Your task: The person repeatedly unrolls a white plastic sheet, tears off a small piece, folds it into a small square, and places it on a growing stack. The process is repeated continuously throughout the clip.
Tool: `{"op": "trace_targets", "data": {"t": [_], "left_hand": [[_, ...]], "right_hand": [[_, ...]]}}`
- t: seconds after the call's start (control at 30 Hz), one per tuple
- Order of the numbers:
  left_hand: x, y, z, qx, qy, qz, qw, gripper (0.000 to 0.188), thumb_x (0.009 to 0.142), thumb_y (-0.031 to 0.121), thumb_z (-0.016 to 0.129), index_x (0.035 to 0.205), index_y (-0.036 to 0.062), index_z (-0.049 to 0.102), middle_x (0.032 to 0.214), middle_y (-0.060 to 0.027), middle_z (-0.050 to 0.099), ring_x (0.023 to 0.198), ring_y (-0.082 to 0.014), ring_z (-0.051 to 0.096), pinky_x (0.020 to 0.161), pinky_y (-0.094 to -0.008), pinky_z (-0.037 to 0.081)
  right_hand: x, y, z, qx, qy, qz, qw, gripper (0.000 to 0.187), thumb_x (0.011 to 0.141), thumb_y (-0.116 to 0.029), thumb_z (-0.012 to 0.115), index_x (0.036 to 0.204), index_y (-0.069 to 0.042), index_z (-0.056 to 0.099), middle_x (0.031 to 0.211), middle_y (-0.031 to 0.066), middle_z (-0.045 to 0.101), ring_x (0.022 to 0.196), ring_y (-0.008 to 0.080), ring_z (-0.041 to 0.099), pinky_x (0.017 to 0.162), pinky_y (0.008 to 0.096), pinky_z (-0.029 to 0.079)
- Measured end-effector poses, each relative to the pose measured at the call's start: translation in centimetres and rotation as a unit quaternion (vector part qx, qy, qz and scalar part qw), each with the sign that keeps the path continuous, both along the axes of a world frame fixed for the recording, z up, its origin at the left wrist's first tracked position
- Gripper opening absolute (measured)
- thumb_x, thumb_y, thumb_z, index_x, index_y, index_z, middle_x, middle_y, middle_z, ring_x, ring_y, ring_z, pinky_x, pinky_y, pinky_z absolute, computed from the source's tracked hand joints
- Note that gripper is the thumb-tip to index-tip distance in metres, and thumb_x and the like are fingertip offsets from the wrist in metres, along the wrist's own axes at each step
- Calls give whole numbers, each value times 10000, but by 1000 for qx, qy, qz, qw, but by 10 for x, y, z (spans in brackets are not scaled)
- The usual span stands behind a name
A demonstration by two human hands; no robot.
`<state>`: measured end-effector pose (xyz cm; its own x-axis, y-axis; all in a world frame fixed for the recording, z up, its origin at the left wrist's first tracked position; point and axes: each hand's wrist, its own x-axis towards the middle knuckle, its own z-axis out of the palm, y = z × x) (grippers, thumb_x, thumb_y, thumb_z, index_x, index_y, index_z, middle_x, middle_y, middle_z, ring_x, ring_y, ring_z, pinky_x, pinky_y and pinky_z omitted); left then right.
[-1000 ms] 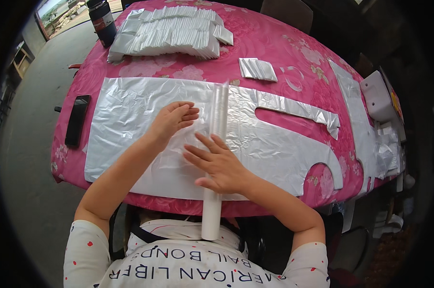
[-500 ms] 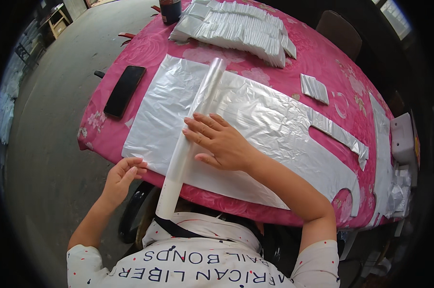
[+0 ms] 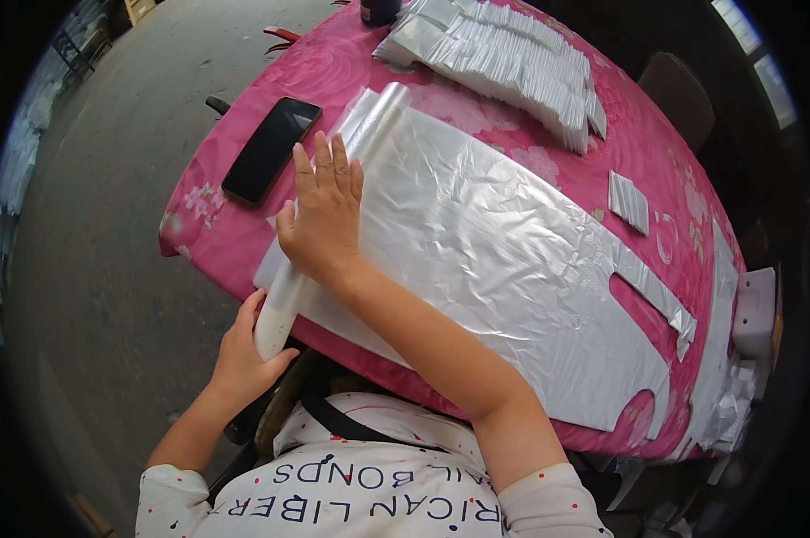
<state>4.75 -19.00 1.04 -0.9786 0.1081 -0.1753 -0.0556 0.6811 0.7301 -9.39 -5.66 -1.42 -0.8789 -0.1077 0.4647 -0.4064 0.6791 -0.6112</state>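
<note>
A large silvery-white plastic bag (image 3: 485, 242) lies spread on the table, its cut-out handles toward the right. Across its left part rests a pale tube (image 3: 279, 314), slanting from the near edge up toward the back. My left hand (image 3: 243, 350) is closed around the tube's near end, thumb on one side and fingers on the other. Pressed flat on the tube's middle is my right hand (image 3: 327, 206), fingers stretched out and slightly apart. Only a narrow strip of the bag shows to the left of the tube.
A pink flowered cloth (image 3: 199, 211) covers the table. A black phone (image 3: 270, 151) lies left of the tube. Behind are a pile of folded bags (image 3: 503, 67) and a dark jar (image 3: 381, 11). Rightward are a small folded bag (image 3: 628, 203), another flat bag (image 3: 711, 332) and a white box (image 3: 753, 309).
The tube has moved left across the bag with my right hand on it. My left hand has gone from the bag's near left corner to the tube's near end. The view has shifted slightly.
</note>
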Motion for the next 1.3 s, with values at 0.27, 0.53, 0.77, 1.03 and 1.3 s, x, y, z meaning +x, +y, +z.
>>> {"op": "trace_targets", "data": {"t": [0.27,0.53,0.77,1.03,1.3], "left_hand": [[8,8,3,589,-312,-39,745,815,688,260,715,1332,-51,324,1022,-170,589,718,-164,601,629,-289,516],[-18,66,21,518,-404,-153,738,818,666,296,735,1267,-108,356,801,-138,592,586,-156,568,541,-284,491],[-10,86,10,543,-514,-205,632,753,691,400,728,1206,-59,426,781,-114,573,638,-167,582,583,-294,502],[-11,106,-5,339,-436,-149,820,711,793,612,543,1157,6,472,758,-65,547,606,-129,552,558,-264,472],[1,79,-10,338,-582,-168,720,707,705,599,626,1045,-16,548,650,-63,527,516,-127,517,504,-251,447]], "right_hand": [[22,40,35,-616,-241,104,743,781,736,-147,602,1364,42,178,1300,213,375,1208,283,404,981,376,370],[45,112,76,-676,-236,123,687,678,737,-186,659,1258,22,278,867,72,532,784,146,569,737,306,500],[83,142,68,-674,-247,88,691,686,754,-201,679,1255,31,273,882,70,537,807,154,577,746,319,498],[111,153,22,-609,-329,-11,721,677,770,-173,704,1262,55,298,927,81,551,851,186,592,805,331,469],[80,287,15,-504,-157,-182,829,392,832,-148,624,1154,9,465,985,74,568,878,110,535,763,237,456]]}}
